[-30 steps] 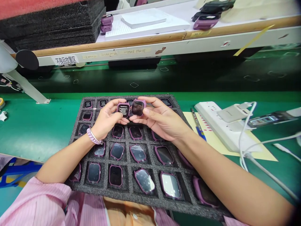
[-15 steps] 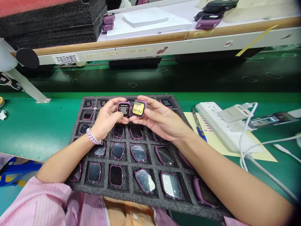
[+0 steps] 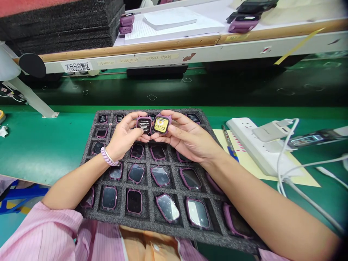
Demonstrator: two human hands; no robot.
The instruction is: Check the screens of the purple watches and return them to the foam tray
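Observation:
My left hand [image 3: 123,137] is closed on a purple watch case [image 3: 144,124] whose dark screen shows lines of white text; the thumb is at its lower edge. Beside it, my right hand [image 3: 187,137] grips a second purple watch case [image 3: 161,125] with a yellow screen reading 07:12. The two cases are held side by side above a dark foam tray [image 3: 174,228]. In the tray's square compartments lie several purple watch cases, such as one with a black screen [image 3: 134,201] near the front. My forearms hide parts of the tray.
A white power strip [image 3: 251,145] with a charger [image 3: 272,129] and cables lies right of the tray, on yellow paper [image 3: 307,177]. A lamp arm [image 3: 34,98] stands at the left. Behind, a shelf [image 3: 195,43] holds black foam [image 3: 59,32], paper and purple watch cases.
Both hands and the held cases appear almost unmoved. The text on the left watch's screen looks different, and the camera view has shifted slightly.

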